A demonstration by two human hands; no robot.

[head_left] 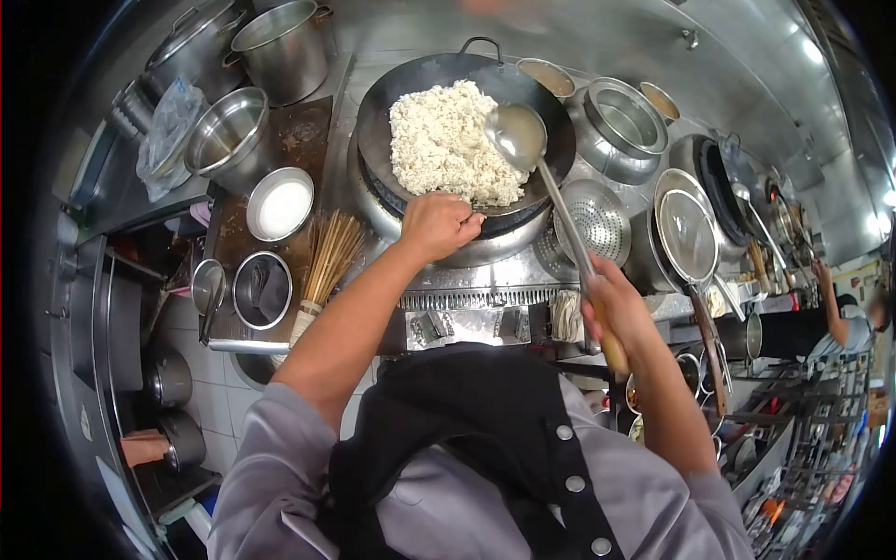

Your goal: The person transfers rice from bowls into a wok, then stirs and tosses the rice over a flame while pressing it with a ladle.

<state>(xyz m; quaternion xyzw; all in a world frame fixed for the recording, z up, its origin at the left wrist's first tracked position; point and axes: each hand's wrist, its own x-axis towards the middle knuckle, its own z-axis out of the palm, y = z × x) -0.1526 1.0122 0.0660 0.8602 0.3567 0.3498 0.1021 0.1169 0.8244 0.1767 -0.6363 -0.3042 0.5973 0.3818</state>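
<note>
A black wok (373,140) sits on the burner in front of me, its far loop handle standing up. White cooked rice (448,140) lies heaped in it. My left hand (439,227) is closed at the wok's near edge, the fingers curled around that side; the part inside the grip is hidden. In my right hand (616,308) is a long-handled ladle (560,201), gripped near its wooden end. The ladle's round metal bowl overlaps the right side of the rice, and its inside looks shiny and yellowish.
A perforated strainer (597,222) and steel bowls (625,117) stand right of the wok. On the left are a pan of white contents (280,205), a bamboo brush (331,257) and large pots (280,51). Another person (845,327) is at the far right.
</note>
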